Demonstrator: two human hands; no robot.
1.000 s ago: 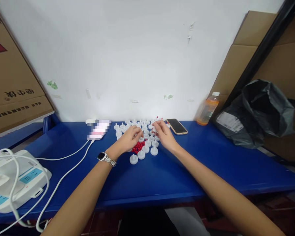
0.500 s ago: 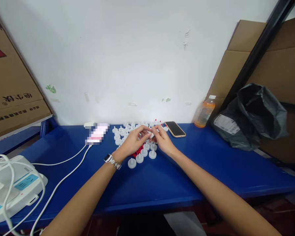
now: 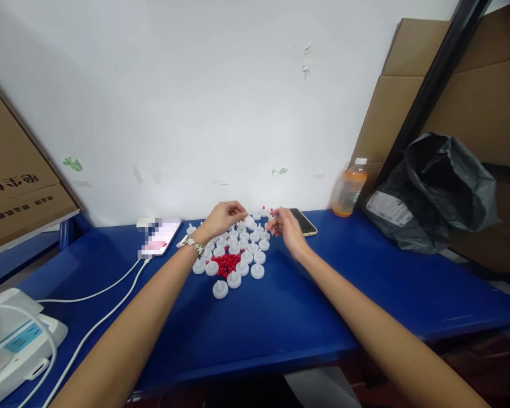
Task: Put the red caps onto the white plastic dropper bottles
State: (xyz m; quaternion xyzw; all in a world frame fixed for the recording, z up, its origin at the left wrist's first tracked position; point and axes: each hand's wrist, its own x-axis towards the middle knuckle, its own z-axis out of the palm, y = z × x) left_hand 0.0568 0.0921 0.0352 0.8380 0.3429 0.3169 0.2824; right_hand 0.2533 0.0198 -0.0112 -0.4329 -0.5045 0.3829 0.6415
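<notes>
White caps [image 3: 238,255] ring red pieces [image 3: 226,263]; phone [image 3: 304,221] beside

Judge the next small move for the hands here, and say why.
Probably the left hand sets down or lifts a piece at the far end of the white caps, where its fingertips rest. The right hand hovers beside that row, near the phone. The red pieces lie heaped mid-cluster, so either hand might reach there after. Whether a hand holds anything is too small to tell.

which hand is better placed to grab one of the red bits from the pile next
Probably left: the left hand lies nearer the red pieces; the right hand hovers farther off, by the phone.
</notes>
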